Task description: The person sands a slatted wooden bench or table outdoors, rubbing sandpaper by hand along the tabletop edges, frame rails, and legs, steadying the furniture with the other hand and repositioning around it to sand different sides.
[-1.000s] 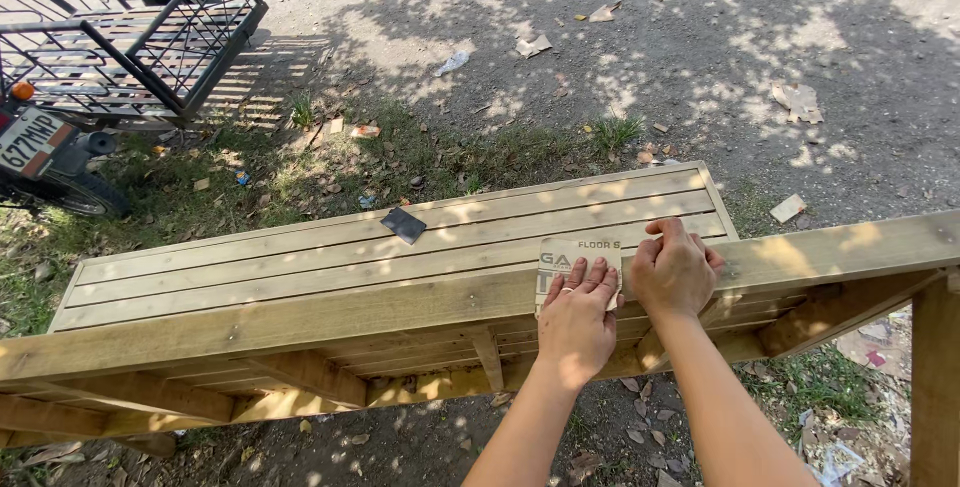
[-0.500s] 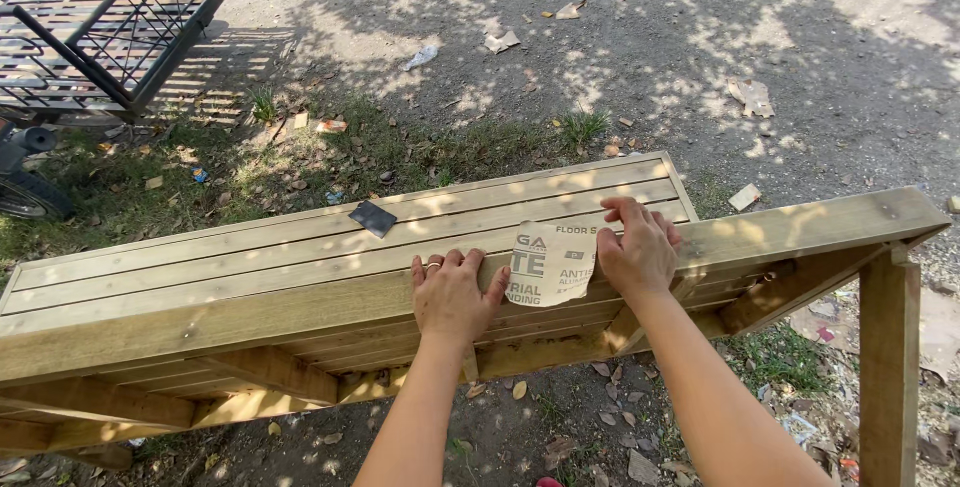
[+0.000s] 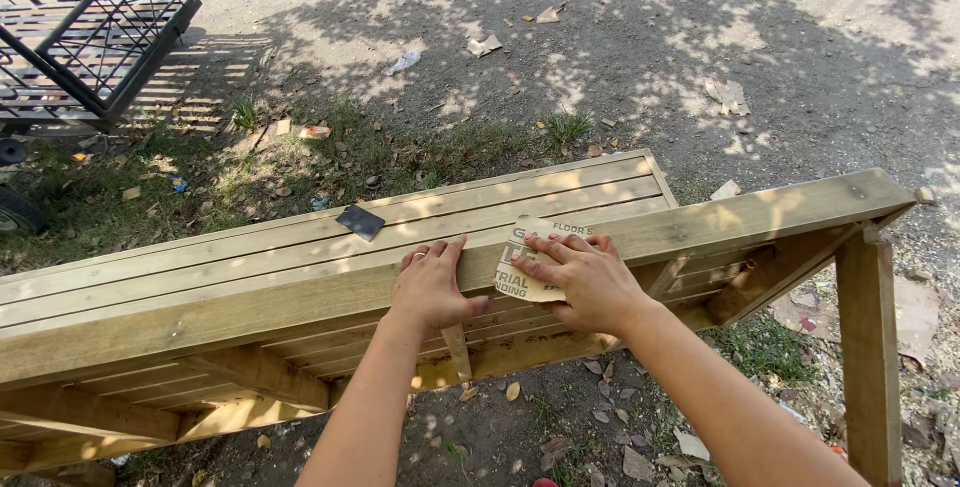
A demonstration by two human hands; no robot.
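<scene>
A sheet of sandpaper [image 3: 527, 259], tan-backed with dark printing and a curled, ragged edge, is being pressed flat against the long front rail of a pale greenish timber bench frame [image 3: 250, 312] by the right hand [image 3: 585, 277], whose fingers are being spread wide over the paper rather than closed round it, so nothing is being pinched, only pinned to the wood. Just beside it, at its nine o'clock, the left hand [image 3: 432, 285] is being laid open on the same rail, palm down, fingertips being hooked over the top edge and the thumb almost touching the paper's edge; nothing is being held in it. The rail is being shown as smooth planed softwood with visible grain and knots, and behind it, toward twelve o'clock, parallel slats [image 3: 300, 237] are being dappled with leaf shadow. On those slats, at about eleven o'clock from the left hand, a small dark rectangular piece [image 3: 359, 222] is being left lying flat, apart from both hands. At three o'clock a square upright post [image 3: 868, 347] is being seen under the rail's end. Far off at ten o'clock a black metal mesh cart [image 3: 95, 37] is being seen on the gritty ground, with dry leaves and scraps of litter being scattered over grass and dirt.
</scene>
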